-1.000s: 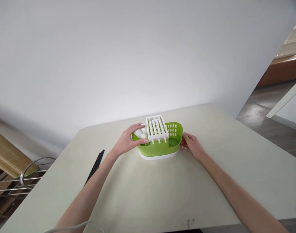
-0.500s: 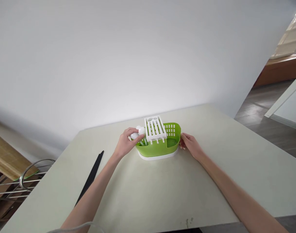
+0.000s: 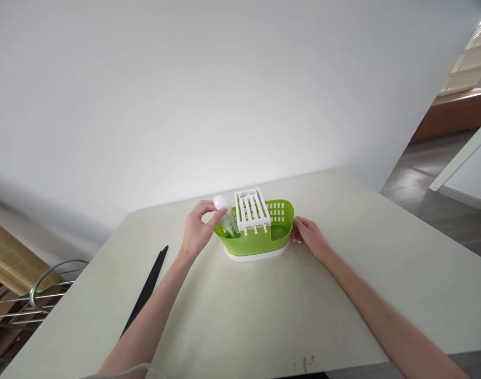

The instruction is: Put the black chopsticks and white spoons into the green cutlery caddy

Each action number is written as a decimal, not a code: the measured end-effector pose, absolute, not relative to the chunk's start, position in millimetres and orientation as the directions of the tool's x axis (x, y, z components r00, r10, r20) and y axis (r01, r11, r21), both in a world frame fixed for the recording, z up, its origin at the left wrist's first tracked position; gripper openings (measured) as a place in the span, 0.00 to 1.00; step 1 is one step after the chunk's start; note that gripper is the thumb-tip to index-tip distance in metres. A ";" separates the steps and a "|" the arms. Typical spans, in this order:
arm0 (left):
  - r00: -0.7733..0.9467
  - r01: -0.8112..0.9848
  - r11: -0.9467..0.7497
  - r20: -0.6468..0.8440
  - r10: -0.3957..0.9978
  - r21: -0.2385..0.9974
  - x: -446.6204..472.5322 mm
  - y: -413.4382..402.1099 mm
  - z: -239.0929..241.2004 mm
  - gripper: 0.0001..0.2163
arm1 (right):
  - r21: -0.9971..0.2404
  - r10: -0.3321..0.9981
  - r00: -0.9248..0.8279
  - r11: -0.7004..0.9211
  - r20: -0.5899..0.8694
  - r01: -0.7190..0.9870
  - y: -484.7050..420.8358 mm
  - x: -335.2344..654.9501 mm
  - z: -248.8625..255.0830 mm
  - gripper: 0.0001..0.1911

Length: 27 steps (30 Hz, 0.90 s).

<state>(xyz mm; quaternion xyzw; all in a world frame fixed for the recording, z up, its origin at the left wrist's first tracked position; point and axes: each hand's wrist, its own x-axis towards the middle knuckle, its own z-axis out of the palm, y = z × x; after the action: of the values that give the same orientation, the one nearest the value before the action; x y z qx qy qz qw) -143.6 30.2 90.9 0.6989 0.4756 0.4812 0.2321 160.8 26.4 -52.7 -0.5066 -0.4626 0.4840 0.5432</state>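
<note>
A green plastic cutlery caddy (image 3: pixel 264 241) on a white base sits on the pale table (image 3: pixel 264 310), with a white slotted insert (image 3: pixel 252 210) resting across its top. My left hand (image 3: pixel 196 233) is closed in a pinch on white spoons (image 3: pixel 223 212), whose bowls stick up above the caddy's left compartment. My right hand (image 3: pixel 309 237) rests against the caddy's right end, fingers curled on its side.
A long black strip (image 3: pixel 148 287) lies on the table to the left. A metal wire rack (image 3: pixel 39 295) and wooden boards stand beyond the table's left edge. A white wall is behind; open floor lies to the right.
My left hand has lifted the white spoons up out of the caddy's left compartment. The right hand and caddy have stayed put.
</note>
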 end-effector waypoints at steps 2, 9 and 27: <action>0.006 0.331 -0.442 0.466 0.885 0.834 -144.5 29.8 99.3 0.14 | -0.998 0.994 0.106 0.018 0.012 -0.053 26.0 160.7 -51.1 0.28; -0.319 -0.006 -0.543 0.513 0.797 0.840 -164.0 28.9 141.5 0.15 | -0.999 0.994 0.106 0.018 0.015 -0.032 23.8 160.3 -46.3 0.28; -0.508 0.151 -0.180 0.233 0.829 0.972 -265.8 -18.1 91.4 0.15 | -0.999 0.994 0.105 0.018 0.015 -0.029 23.1 160.1 -48.9 0.29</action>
<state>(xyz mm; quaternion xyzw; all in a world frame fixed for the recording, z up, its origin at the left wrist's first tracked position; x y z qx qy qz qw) -265.8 -18.1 91.4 0.4200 0.5837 0.6430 0.2635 160.1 23.1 -48.9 -0.5138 -0.4699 0.4763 0.5371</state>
